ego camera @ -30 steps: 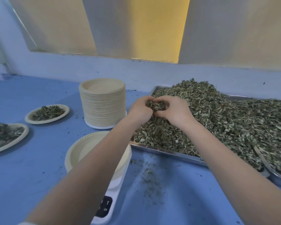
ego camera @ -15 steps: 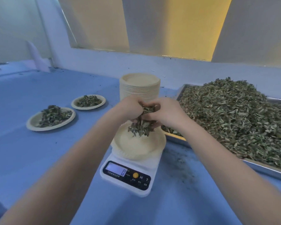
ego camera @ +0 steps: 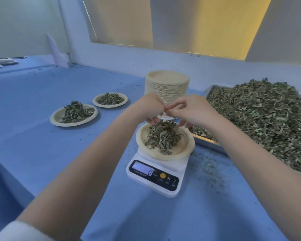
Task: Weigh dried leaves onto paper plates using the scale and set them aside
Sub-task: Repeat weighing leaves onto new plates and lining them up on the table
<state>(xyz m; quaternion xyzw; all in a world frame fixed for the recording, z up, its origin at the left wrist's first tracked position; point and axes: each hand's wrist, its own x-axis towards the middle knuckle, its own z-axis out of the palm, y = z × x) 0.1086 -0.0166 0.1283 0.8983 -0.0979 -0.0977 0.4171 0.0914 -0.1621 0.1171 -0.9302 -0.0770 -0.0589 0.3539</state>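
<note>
Our left hand (ego camera: pixel 150 108) and right hand (ego camera: pixel 189 110) hover together just above the plate (ego camera: pixel 186 150) on the scale (ego camera: pixel 156 178), fingertips nearly touching each other. Fingers point down and are loosely spread over a clump of leaves (ego camera: pixel 163 136). The clump's base lies in the plate and its top reaches up to our fingers. We cannot tell whether either hand grips the leaves or has let go. The plate sits centred on the scale platform. The display (ego camera: pixel 143 169) is lit and seems to show 0, though it is small.

Behind our hands stands a tall plate stack (ego camera: pixel 167 84). To the right is a metal tray (ego camera: pixel 205 140) heaped with a leaf pile (ego camera: pixel 261 119), its near corner just beside the scale. On the left, well apart from the scale, lie two filled plates: the near plate (ego camera: pixel 56 119) and the far plate (ego camera: pixel 96 101), each with a small leaf mound. All of it rests on a blue cloth (ego camera: pixel 42 145), with crumbs (ego camera: pixel 208 166) scattered between scale and tray. A white cuff (ego camera: pixel 19 230) shows at the lower left, on our left arm.
</note>
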